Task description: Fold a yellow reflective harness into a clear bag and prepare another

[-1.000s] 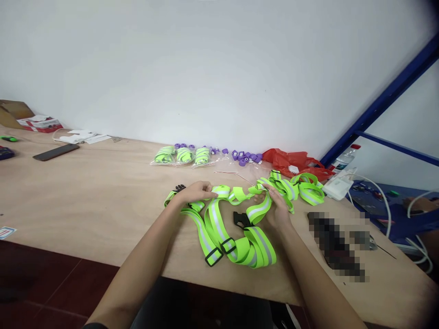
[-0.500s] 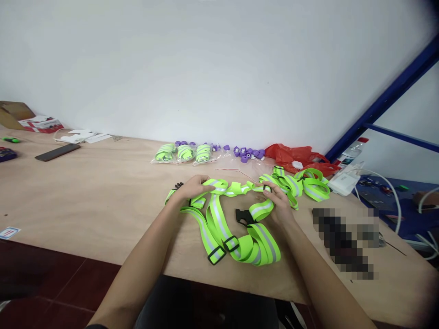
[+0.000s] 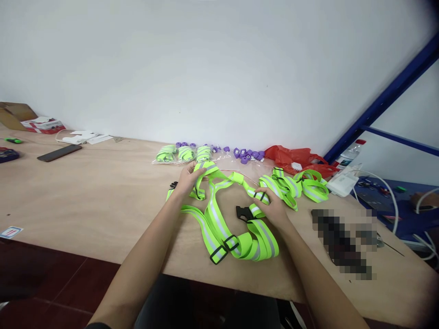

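Note:
A neon-yellow strap harness (image 3: 216,212) with silver stripes lies looped on the wooden table. My left hand (image 3: 190,177) pinches an upper band of it, which is lifted a little. On the right, my right hand (image 3: 272,206) has its fingers on the band by a black slider. Below and between the hands sit a black buckle (image 3: 243,213) and two black sliders (image 3: 218,254). A second bundle of the same strap (image 3: 313,186) rests to the right of my right hand.
Bagged straps (image 3: 165,153) and purple rolls (image 3: 244,154) line the wall, beside a red plastic bag (image 3: 291,157). A white adapter (image 3: 343,183) and bottle (image 3: 350,154) stand right. A dark phone (image 3: 59,153), papers and boxes (image 3: 44,124) are at left. A pixelated patch covers the right table.
My left hand has moved up and away, raising the band it holds. My right hand has shifted slightly down, and the strap between the hands has spread into a wider loop.

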`<act>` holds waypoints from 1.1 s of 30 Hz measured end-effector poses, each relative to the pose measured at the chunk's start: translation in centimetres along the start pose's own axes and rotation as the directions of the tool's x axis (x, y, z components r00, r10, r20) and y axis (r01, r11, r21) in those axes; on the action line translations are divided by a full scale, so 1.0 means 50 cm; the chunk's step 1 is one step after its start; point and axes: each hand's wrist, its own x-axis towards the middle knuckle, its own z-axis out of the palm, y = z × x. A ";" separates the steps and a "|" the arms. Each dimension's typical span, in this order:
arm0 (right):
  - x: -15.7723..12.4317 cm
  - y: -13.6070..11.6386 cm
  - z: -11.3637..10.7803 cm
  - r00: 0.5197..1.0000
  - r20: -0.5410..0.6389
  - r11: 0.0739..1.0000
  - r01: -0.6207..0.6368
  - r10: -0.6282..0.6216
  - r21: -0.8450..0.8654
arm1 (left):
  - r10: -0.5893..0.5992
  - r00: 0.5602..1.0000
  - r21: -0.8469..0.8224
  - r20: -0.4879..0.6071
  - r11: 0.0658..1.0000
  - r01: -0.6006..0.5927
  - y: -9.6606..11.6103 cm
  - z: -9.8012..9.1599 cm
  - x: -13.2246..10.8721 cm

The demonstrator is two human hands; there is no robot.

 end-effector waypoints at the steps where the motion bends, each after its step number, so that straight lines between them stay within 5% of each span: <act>1: -0.001 0.000 0.002 0.999 0.049 1.000 0.014 -0.014 -0.004 | -0.021 1.000 -0.034 0.003 0.999 0.021 -0.001 0.004 -0.001; 7: -0.008 0.001 0.014 0.981 0.174 0.995 0.095 -0.087 -0.039 | -0.113 0.991 -0.133 0.074 0.984 0.123 -0.005 0.041 -0.014; 13: -0.007 -0.024 0.015 0.983 0.017 0.977 0.185 -0.184 -0.103 | -0.159 0.986 -0.229 0.043 0.959 0.165 -0.021 0.056 -0.015; 16: -0.012 -0.054 0.008 0.976 0.030 0.961 0.219 -0.218 -0.171 | -0.169 0.986 -0.227 -0.006 0.960 0.163 -0.033 0.053 -0.011; 20: -0.046 -0.116 0.002 0.974 0.216 0.915 0.146 -0.067 -0.375 | -0.154 0.986 -0.236 -0.059 0.962 0.137 -0.050 0.049 -0.005; 24: -0.100 -0.179 0.010 0.920 0.287 0.620 0.064 0.266 -0.782 | -0.129 0.985 -0.209 -0.115 0.972 0.103 -0.060 0.050 -0.003; 27: -0.125 -0.199 0.016 0.855 0.291 0.449 0.077 0.430 -0.890 | -0.091 0.985 -0.151 -0.147 0.986 0.068 -0.058 0.051 -0.004; 30: -0.130 -0.193 0.009 0.813 0.343 0.428 0.129 0.471 -0.894 | -0.046 0.989 -0.085 -0.138 0.996 0.035 -0.055 0.048 -0.004; 33: -0.128 -0.173 -0.008 0.823 0.374 0.478 0.146 0.427 -0.866 | -0.050 0.991 -0.066 -0.125 0.997 0.042 -0.060 0.044 -0.001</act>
